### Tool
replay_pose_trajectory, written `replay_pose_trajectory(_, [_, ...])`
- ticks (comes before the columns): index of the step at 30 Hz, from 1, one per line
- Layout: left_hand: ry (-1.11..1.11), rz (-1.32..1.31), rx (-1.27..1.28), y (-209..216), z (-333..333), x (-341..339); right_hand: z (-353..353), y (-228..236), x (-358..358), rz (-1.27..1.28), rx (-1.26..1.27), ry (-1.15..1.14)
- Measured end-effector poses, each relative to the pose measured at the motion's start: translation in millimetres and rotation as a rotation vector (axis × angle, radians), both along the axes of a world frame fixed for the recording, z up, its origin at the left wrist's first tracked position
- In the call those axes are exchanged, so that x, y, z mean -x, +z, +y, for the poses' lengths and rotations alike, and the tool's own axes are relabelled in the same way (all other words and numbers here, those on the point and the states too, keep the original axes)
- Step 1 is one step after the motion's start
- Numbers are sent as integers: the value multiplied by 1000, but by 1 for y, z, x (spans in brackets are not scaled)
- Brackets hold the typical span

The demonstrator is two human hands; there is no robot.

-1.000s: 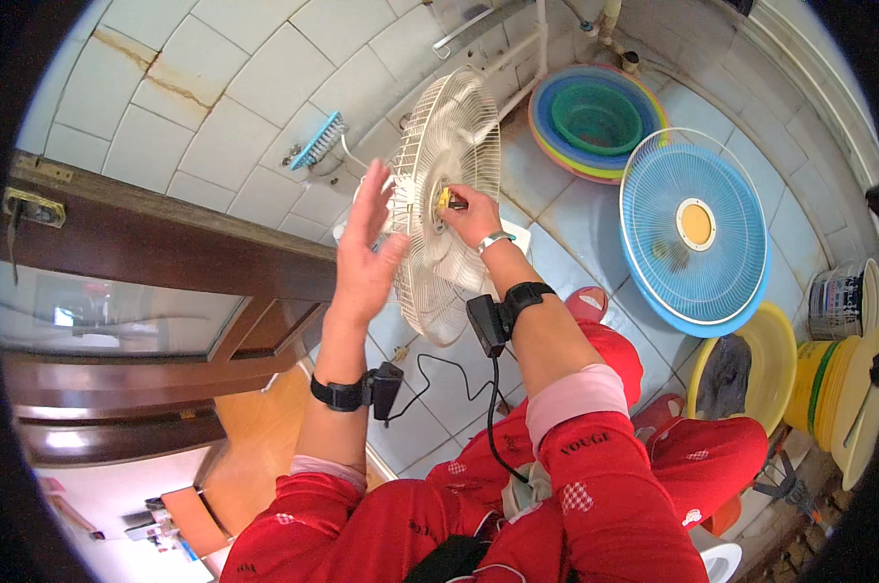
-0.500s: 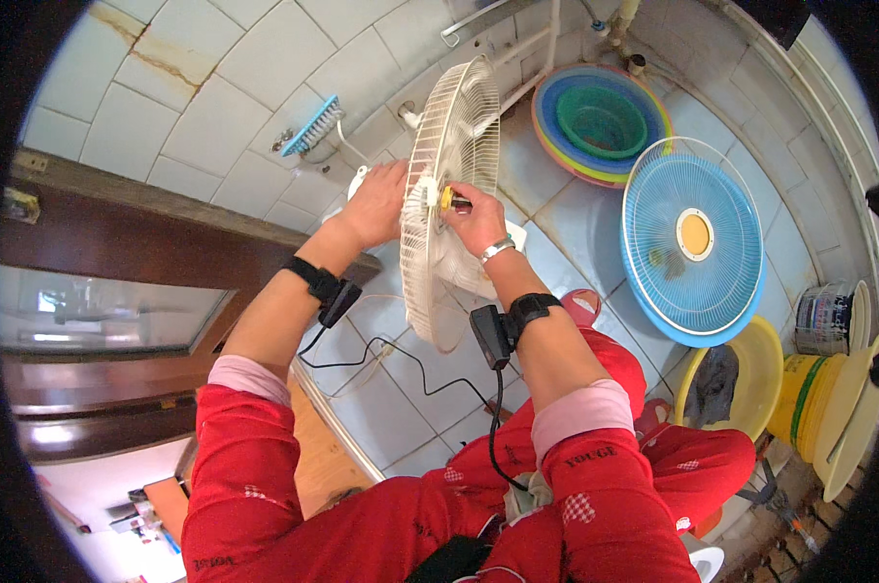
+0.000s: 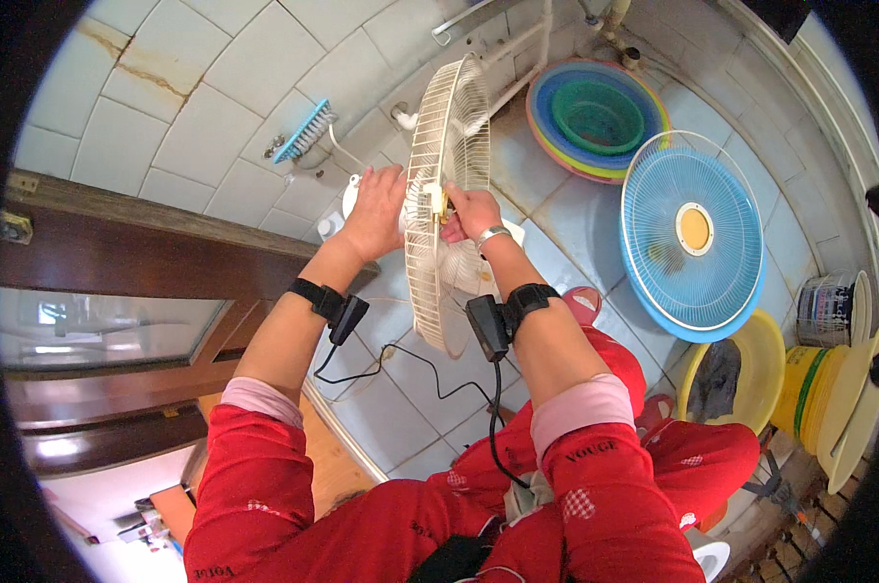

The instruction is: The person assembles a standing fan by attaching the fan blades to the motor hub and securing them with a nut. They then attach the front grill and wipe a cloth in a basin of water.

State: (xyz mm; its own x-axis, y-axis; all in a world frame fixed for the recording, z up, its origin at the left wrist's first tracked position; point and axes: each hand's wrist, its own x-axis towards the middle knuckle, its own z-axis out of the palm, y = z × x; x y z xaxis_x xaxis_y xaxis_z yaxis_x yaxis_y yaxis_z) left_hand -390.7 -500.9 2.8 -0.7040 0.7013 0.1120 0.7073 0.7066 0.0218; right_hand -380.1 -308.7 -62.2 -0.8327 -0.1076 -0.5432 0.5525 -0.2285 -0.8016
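A white wire fan grille stands on edge in front of me, part of a fan whose white housing shows behind it. My left hand is at the grille's back, fingers curled against the fan beside the housing; its thumb is hidden. At the middle of the grille's front, my right hand pinches a small yellow knob, mostly covered by the fingers. A white part, likely the fan base, shows partly behind the right wrist.
A second round grille with a yellow centre leans on a blue basin. Behind it are stacked basins. Yellow tubs stand at right. A blue brush hangs on the tiled wall; a dark wooden door is at left. A black cable crosses the floor.
My right fingers have closed further round the yellow knob, hiding more of it. The left hand has slid slightly down and left along the fan's back. The grille has shifted slightly left.
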Motion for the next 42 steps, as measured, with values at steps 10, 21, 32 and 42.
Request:
replay_pose_trajectory(10, [8, -5, -33, 1, 4, 0, -13, -30, 1, 492, -387, -131])
replay_pose_trajectory(21, [3, 0, -112, 2, 6, -2, -14, -15, 8, 205, -256, -83])
replay_pose_trajectory(32, [19, 21, -80, 6, 9, -9, -6, -7, 13, -76, -378, 83])
replay_pose_trajectory(42, [34, -20, -140, 6, 9, -6, -3, -15, 4, 295, -80, -11])
